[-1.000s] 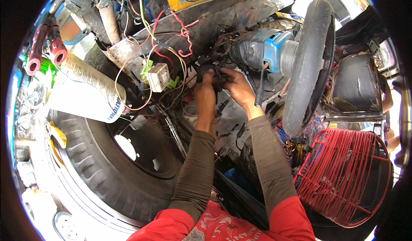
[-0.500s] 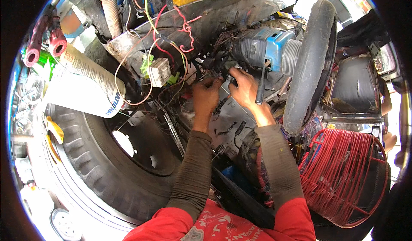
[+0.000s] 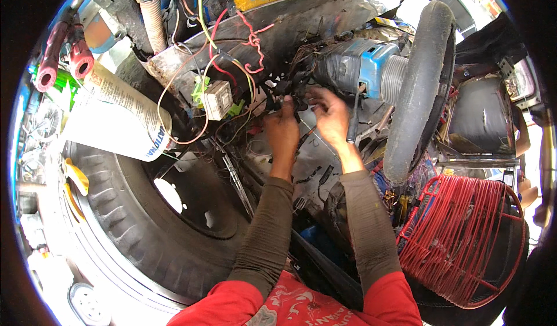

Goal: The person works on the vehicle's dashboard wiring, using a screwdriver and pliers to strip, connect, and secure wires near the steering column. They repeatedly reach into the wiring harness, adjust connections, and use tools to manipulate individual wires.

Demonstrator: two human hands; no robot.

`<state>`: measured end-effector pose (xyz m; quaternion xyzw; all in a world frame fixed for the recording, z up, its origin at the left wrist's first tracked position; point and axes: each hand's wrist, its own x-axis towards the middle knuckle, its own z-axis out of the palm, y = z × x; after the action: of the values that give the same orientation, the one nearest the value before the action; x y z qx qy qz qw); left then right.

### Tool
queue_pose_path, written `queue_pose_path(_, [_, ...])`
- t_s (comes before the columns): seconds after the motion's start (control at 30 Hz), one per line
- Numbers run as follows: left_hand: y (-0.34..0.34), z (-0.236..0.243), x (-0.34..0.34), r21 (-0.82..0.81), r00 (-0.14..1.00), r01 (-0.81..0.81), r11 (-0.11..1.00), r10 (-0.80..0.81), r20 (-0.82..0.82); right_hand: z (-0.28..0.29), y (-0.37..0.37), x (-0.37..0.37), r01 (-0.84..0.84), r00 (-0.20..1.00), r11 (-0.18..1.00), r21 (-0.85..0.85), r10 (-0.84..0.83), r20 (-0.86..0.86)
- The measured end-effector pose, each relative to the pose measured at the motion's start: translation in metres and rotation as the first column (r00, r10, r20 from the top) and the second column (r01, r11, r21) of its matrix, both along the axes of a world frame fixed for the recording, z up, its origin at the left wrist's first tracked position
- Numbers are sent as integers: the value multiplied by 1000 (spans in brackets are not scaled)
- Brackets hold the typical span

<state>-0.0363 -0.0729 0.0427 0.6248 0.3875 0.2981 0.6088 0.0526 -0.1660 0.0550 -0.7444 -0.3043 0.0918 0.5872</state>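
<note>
Both hands are at a bundle of dark wires below a metal dash panel. My left hand is closed with its fingertips on these wires; what lies under the fingers is partly hidden. Just right of it, my right hand has its fingers loosely bent and apart, their tips beside the same bundle. Nothing shows clearly in its grasp. A blue steering column housing stands to the right of the hands, with a black lever hanging close to my right wrist. A white switch box dangles on thin wires at left.
A black steering wheel and a red corded seat frame stand at right. On the left are a large tyre, a white printed container and two red-ended handles. Loose red wires hang over the dash panel.
My left hand has turned more upright and shifted slightly right and down. My right hand has moved slightly left and its fingers have loosened.
</note>
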Motion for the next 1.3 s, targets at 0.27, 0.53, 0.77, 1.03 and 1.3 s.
queue_pose_path(0.27, [12, 2, 2, -143, 978, 61, 988, -31, 205, -6, 16, 15, -34, 930, 934, -357, 161, 331])
queue_pose_path(0.53, [-3, -18, -7, 69, 976, 171, 983, -178, 125, 34, -28, -12, -91, 965, 949, -301, 158, 207])
queue_pose_path(0.77, [-6, -40, -4, 305, 984, 178, 936, -171, -51, 18, -2, -18, 194, 974, 855, -480, -109, 199])
queue_pose_path(1.03, [-18, -32, 14, 281, 995, 63, 958, -39, -90, 121, -15, -134, 69, 809, 857, -510, 251, 532])
queue_pose_path(1.3, [-43, -30, -1, 121, 980, 188, 975, -195, 49, 233, 93, -307, -735, 525, 639, 226, 325, 787])
